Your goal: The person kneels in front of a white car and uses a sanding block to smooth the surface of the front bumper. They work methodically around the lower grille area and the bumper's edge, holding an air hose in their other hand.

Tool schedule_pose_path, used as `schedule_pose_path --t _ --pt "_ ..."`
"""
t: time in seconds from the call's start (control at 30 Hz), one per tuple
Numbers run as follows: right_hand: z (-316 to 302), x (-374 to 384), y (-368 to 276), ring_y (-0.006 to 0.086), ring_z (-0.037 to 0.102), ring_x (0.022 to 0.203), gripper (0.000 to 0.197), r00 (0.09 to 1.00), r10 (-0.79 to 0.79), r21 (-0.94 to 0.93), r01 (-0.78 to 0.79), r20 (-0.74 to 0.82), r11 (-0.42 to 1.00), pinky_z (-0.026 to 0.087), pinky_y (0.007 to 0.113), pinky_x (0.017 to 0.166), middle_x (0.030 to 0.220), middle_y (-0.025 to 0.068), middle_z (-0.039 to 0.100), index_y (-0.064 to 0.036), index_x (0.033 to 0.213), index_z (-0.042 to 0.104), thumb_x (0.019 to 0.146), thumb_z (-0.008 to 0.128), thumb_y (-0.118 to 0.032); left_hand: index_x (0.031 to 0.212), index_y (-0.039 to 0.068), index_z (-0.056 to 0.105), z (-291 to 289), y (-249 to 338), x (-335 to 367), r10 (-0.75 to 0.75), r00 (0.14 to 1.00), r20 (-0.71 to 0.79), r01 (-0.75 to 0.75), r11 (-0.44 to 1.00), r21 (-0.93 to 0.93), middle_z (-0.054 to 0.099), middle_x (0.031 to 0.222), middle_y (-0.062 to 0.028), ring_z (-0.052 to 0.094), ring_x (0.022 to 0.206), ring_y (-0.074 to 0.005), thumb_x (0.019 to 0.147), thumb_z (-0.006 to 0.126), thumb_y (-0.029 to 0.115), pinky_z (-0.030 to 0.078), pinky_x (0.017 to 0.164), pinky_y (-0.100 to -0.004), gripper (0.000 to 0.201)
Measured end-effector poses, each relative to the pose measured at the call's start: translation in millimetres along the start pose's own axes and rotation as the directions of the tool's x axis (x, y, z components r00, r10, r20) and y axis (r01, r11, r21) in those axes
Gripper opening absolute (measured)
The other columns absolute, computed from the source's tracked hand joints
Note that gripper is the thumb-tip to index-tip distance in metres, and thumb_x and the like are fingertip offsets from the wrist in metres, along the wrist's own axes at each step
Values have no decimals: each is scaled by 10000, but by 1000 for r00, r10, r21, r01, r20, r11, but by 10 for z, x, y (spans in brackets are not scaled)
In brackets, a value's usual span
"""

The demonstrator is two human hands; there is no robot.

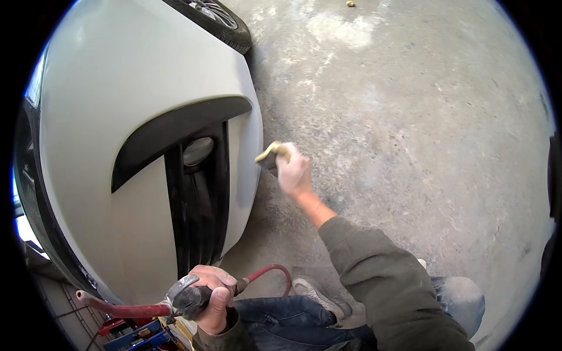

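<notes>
My right hand, dusted white, pinches a thin sanding pad with a yellowish edge and a dark face. It is just off the edge of the pale car bumper; whether the pad touches the bumper, I cannot tell. Down at the lower left, my left hand is wrapped around an air blow gun with a dark body and a grey lever. A red tube sticks out of its front, and a red hose runs from its rear coupling. Fingers partly hide the gun's grip.
Black trim frames a round fog lamp above a dark grille. A wheel stands at the top. Concrete floor spreads to the right. Tools and coloured cases lie at lower left, near my shoe.
</notes>
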State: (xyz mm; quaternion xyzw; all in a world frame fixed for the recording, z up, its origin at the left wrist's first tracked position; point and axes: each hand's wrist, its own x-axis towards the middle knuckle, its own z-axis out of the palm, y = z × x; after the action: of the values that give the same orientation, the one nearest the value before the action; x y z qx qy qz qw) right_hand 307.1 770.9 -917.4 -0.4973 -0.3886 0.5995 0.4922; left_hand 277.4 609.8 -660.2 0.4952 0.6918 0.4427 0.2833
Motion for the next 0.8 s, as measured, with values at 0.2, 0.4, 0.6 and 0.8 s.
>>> schedule_pose_path --t 0.2,0.4,0.6,0.8 --pt "-178 506 328 209 637 864 295 976 205 184 -189 -76 965 498 352 773 921 136 661 3 1034 594 877 606 -247 842 49 513 -184 -62 -49 37 999 -16 -37 999 10 578 810 -108 451 486 -109 891 718 240 366 447 -229 284" --pt "179 384 309 123 619 861 381 893 383 581 -446 237 681 493 293 783 980 31 664 -54 1096 630 894 694 -370 850 44 506 -384 -213 -111 60 998 26 -61 998 33 568 810 -113 423 462 -100 918 698 245 357 433 -228 286" --pt "684 163 608 192 679 907 647 918 332 267 -383 217 885 547 344 812 1035 126 704 36 1104 620 689 896 -378 854 37 480 -728 -448 -358 75 997 -21 -75 997 36 536 825 -109 401 445 -95 924 684 276 334 407 -228 322" --pt "1052 -786 1115 273 654 1025 868 891 397 153 -434 222 888 513 372 915 1092 167 664 62 1215 535 619 924 -434 846 43 470 -1028 -648 -520 100 993 -57 -96 993 69 534 826 -107 384 436 -94 923 680 292 322 400 -232 334"
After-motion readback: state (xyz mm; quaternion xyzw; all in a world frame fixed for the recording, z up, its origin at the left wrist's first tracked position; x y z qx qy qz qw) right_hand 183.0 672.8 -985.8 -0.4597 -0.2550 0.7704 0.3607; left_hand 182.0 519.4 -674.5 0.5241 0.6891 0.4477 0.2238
